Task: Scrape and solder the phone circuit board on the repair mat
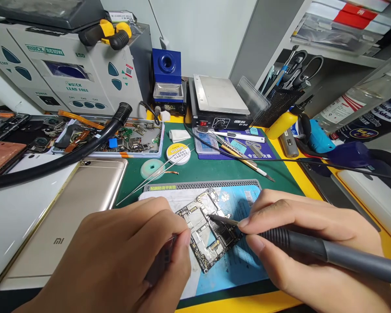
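A phone logic board (pixel 195 221), covered with small parts and metal shields, lies tilted on a blue and white sheet (pixel 228 274). My right hand (pixel 309 230) is closed like a pen grip around a soldering iron (pixel 313 248). The iron's dark tip touches or hovers just over the board's inner edge; I cannot tell which. At the board's left side, my left hand (pixel 130 248) is closed with thumb and forefinger pressed together. Whatever sits between those fingers is hidden from view.
Tweezers (pixel 156 174) lie across a solder wick spool (pixel 152 168) beside a round tin (pixel 178 154). A gold phone (pixel 68 221) rests at left, under a black hose (pixel 65 158). Behind stand a hot air station (pixel 68 74), iron stand (pixel 167 65) and heating plate (pixel 220 95).
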{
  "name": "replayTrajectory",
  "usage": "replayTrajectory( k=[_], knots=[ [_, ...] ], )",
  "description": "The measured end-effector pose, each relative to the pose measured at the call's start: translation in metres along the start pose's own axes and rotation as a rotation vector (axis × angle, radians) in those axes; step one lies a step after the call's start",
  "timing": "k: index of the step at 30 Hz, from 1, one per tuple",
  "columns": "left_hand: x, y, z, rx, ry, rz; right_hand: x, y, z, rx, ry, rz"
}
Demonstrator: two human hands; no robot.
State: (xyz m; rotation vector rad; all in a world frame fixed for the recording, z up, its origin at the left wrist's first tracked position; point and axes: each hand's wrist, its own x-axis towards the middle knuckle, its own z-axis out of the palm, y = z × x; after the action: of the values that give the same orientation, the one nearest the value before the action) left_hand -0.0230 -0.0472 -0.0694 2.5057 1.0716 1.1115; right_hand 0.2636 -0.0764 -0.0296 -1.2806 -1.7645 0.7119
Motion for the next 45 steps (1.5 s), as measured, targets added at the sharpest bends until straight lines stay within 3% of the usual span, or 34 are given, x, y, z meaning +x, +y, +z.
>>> replayTrajectory(
  k=[16,24,38,45],
  knots=[
    [-0.003,0.002,0.000,-0.012,0.006,0.008,0.003,-0.006,-0.003,-0.010,-0.004,-0.010],
    [0.000,0.005,0.010,0.076,-0.002,-0.182,0.009,-0.008,0.002,-0.059,-0.011,-0.029],
    [0.001,0.005,0.010,0.060,0.019,-0.166,0.015,-0.016,-0.001,-0.091,-0.031,-0.063],
    [-0.001,0.000,0.002,0.030,0.001,0.007,0.011,-0.011,-0.003,-0.026,-0.040,0.034]
  ],
)
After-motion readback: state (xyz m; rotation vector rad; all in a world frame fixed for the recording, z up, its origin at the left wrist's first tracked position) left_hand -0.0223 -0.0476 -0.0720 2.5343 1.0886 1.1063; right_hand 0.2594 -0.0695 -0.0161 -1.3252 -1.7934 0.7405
